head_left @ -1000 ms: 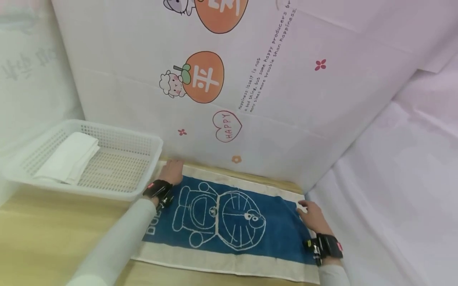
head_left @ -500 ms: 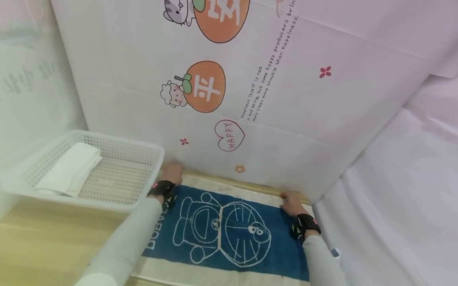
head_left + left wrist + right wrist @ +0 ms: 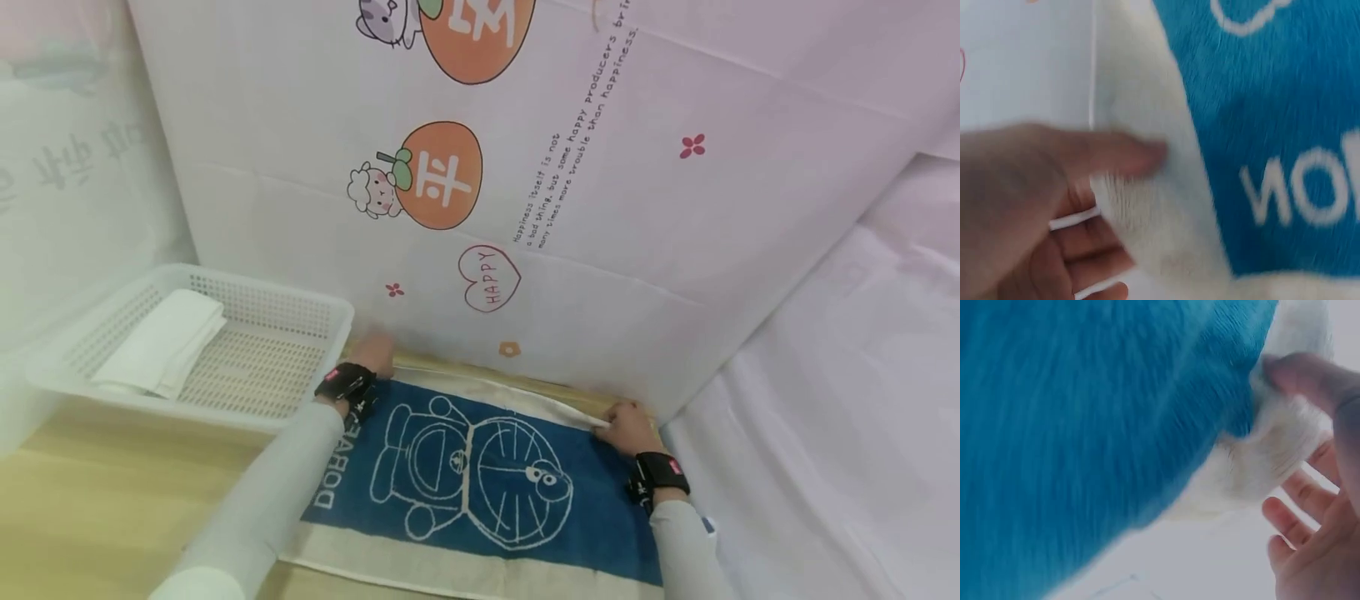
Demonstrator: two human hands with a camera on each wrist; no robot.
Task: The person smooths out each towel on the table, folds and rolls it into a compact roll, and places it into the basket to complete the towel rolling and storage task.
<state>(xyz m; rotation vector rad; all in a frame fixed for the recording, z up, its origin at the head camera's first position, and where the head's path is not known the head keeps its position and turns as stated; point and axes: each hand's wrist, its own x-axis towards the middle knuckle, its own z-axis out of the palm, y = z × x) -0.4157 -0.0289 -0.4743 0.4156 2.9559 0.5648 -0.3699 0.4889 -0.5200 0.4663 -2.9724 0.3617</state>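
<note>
A blue towel [image 3: 600, 483] with cream borders and a white cartoon outline lies spread on the table, its far long edge slightly raised. At its far left corner my left hand [image 3: 373, 354] pinches the cream border; the left wrist view shows the thumb on top and fingers beneath the cloth. My right hand [image 3: 630, 429] grips the far right corner. In the right wrist view, thumb and index finger pinch the cream edge, bunching it, while the other fingers [image 3: 1297, 519] are loosely bent below.
Left of the towel stands a white perforated basket [image 3: 315, 362] with a folded white cloth [image 3: 165, 337] inside. Behind rises a white printed sheet [image 3: 600, 333], close to both hands. White fabric [image 3: 817, 433] hangs on the right. Pale wood table [image 3: 135, 492] shows at the front left.
My right hand has moved from the towel's right side to its far right corner and now grips it. The far edge has lifted. My left hand stays near the far left corner.
</note>
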